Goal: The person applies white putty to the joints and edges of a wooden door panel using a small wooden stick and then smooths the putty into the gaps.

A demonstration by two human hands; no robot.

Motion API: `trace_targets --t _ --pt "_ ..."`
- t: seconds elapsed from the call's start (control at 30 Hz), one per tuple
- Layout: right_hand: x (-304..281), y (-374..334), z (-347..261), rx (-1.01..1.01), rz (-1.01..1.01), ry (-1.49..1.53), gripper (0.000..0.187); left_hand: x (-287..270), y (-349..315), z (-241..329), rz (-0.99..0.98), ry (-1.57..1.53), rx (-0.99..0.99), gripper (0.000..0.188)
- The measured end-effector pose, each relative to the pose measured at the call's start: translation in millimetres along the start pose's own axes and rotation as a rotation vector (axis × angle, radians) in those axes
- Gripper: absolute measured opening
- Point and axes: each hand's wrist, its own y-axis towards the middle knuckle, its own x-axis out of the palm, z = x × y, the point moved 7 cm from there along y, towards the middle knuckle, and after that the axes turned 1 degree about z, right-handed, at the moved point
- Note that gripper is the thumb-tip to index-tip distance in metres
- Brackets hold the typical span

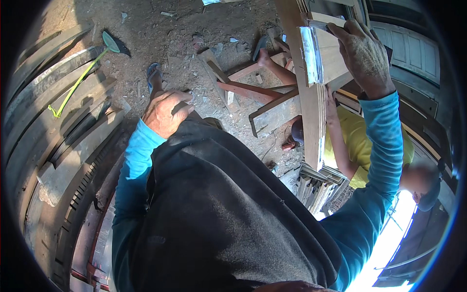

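Note:
My left hand point(168, 113) is beside my leg, its fingers loosely bent. Thumb and forefinger stand apart, and nothing shows between them. My right hand point(362, 56), coated in pale dust, is raised at the upper right. Its fingers close at the edge of a light wooden panel point(333, 56), on a dark bit that is mostly hidden. Next to the panel a long upright wooden board point(307, 109) carries a white and bluish smeared patch point(311, 56). A co-worker's hand point(331, 104) touches the wood below my right hand.
A co-worker in a yellow shirt point(357, 141) crouches at the right, behind the wood. Loose planks point(275, 114) lie ahead on the littered dirt floor point(165, 41). Stacked timber point(73, 131) fills the left, with a green-handled swatter point(82, 80) on it. More slats point(318, 187) stand at right.

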Motion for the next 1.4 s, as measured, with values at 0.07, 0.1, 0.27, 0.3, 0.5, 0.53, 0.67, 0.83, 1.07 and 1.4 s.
trace_targets --t 0.07,0.1,0.27,0.3,0.5,0.53,0.67,0.83,1.07,1.4 --pt "0 18 2 -0.065 0.026 -0.089 0.032 -2 -1 -2 0.002 -0.001 -0.025 0.026" --pt "1 22 3 -0.105 0.039 -0.143 0.031 -3 -2 -3 0.007 0.002 -0.034 0.026" --pt "1 15 -6 -0.053 -0.159 -0.321 0.025 -4 -15 -15 0.048 0.001 -0.104 0.026" --pt "-13 21 -16 -0.065 -0.053 -0.276 0.022 -3 -16 -17 0.051 -0.013 -0.12 0.026" --pt "14 31 -13 -0.105 -0.184 -0.309 0.035 5 -13 -14 0.051 -0.007 -0.088 0.026" --pt "21 26 -12 -0.074 -0.305 -0.319 0.044 5 -13 -14 0.046 -0.003 -0.085 0.026" --pt "-1 38 -34 -0.085 -0.163 -0.308 0.036 3 -12 -16 0.059 -0.01 -0.079 0.026" --pt "11 18 -23 -0.183 -0.056 -0.284 0.008 1 -14 -16 0.062 -0.025 -0.081 0.027" --pt "12 -9 -40 -0.084 -0.29 -0.258 0.01 1 -10 -22 0.052 -0.03 -0.085 0.026" --pt "5 -28 -37 -0.007 -0.435 -0.139 0.038 -4 11 -16 -0.018 -0.039 -0.035 0.026"
